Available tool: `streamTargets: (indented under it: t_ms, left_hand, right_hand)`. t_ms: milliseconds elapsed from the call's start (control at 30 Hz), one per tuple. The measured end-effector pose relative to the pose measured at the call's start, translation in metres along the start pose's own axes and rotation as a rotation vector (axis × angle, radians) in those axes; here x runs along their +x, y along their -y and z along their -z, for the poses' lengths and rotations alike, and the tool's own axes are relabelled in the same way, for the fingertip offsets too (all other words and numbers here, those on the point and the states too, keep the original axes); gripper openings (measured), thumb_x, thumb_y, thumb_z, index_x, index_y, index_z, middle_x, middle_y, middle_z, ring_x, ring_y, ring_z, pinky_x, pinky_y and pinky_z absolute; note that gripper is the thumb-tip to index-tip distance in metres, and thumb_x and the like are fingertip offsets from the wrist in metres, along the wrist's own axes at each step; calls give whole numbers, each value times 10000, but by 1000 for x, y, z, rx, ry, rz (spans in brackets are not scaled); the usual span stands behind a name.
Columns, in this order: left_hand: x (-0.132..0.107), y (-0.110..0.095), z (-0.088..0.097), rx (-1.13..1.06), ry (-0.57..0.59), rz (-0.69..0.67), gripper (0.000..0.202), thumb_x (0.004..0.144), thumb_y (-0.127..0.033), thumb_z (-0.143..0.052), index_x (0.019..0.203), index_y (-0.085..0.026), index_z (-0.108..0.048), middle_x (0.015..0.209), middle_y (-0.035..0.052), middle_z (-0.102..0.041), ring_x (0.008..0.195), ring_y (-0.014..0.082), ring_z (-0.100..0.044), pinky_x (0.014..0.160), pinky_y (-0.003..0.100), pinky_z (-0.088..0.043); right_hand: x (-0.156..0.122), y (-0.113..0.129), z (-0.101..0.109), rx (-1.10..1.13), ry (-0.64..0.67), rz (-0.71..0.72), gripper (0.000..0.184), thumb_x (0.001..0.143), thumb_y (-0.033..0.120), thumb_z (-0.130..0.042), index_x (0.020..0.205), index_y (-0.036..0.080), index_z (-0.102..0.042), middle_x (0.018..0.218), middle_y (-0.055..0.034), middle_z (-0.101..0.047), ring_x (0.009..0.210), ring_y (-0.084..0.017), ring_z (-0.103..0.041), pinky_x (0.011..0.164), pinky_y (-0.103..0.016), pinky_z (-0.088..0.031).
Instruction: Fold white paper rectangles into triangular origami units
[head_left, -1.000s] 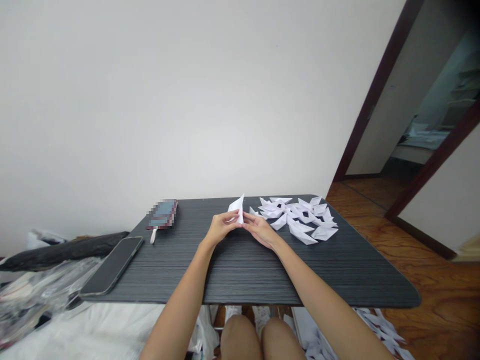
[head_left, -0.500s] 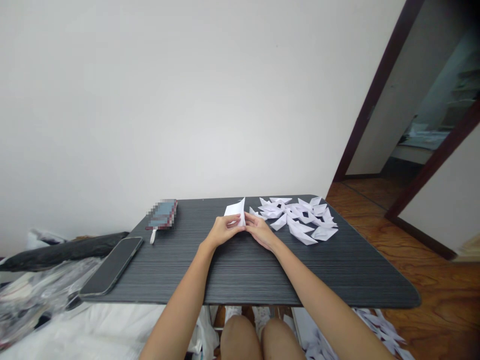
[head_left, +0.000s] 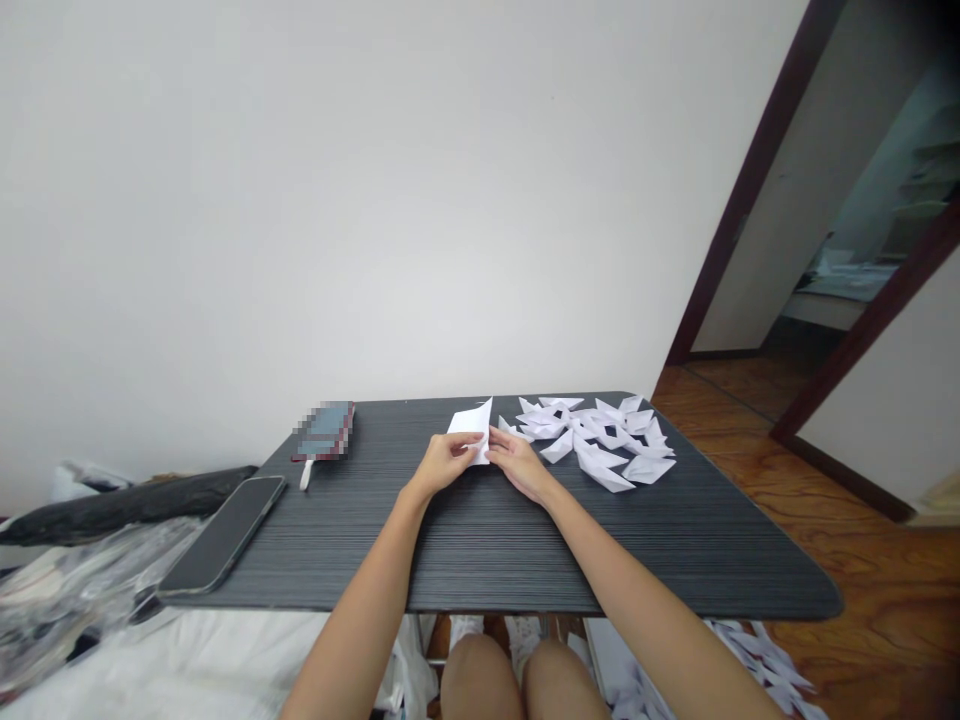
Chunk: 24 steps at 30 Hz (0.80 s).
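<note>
At the bench, the left hand is gripping folded paper. The right hand is touching it, grip unclear.

A piece of white paper, folded, is held at a tilt near the far edge of the surface, one sharp corner pointing up.

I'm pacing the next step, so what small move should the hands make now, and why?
Probably pinch gently down along the white paper's right edge. The left hand holds the sheet, the fingertips of the right hand are at that edge, and its upper corner sticks up, so the edge seems within easy reach.
</note>
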<state>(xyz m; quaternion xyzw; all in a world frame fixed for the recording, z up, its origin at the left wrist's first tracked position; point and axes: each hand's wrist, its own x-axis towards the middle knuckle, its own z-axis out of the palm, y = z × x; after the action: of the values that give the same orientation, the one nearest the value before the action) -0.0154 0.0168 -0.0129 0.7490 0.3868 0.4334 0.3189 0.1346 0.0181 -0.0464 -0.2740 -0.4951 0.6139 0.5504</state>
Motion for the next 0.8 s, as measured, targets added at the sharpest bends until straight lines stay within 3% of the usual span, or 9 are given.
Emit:
streamTargets:
  t_ms: [167,333,500,700,800]
  left_hand:
    - [3,9,2,131,-140,11,204,645,-318,-578,710,-153,-678,685,61,-669,619,183,-605,601,274,-484]
    - [6,13,15,158,-432,43,206,633,-339,-581,669,-154,-663,660,52,-656,608,171,-594,601,268,-472]
    - [6,6,26,99,-768,60,218,631,-351,-574,665,-144,-633,633,37,-628,594,147,-571,591,246,-456]
    - [3,-9,28,-6,-891,1,183,656,-331,-563,629,-150,-559,622,10,-586,599,120,-546,590,216,-432]
    - [2,-10,30,-1,-950,17,184,665,-333,-558,615,-157,-533,620,1,-568,595,112,-527,587,211,-416]
  right_hand:
    - [1,-2,-1,-66,-118,-25,648,552,117,-612,1172,177,-434,795,-7,-577,681,-109,-549,714,-288,-430]
    - [-3,0,-5,-159,-146,-18,735,558,129,-604,1241,164,-335,692,33,-520,583,-90,-538,654,-281,-445]
    - [-2,-9,-10,-294,-117,-9,490,582,137,-568,1070,115,-530,604,16,-540,554,-114,-553,648,-301,-451]
    - [8,-26,-36,-537,6,26,376,601,103,-498,963,122,-601,509,19,-545,483,-116,-520,536,-259,-432]
    - [17,-34,-58,-690,41,131,304,608,104,-503,878,156,-634,548,4,-555,494,-114,-503,522,-241,-410]
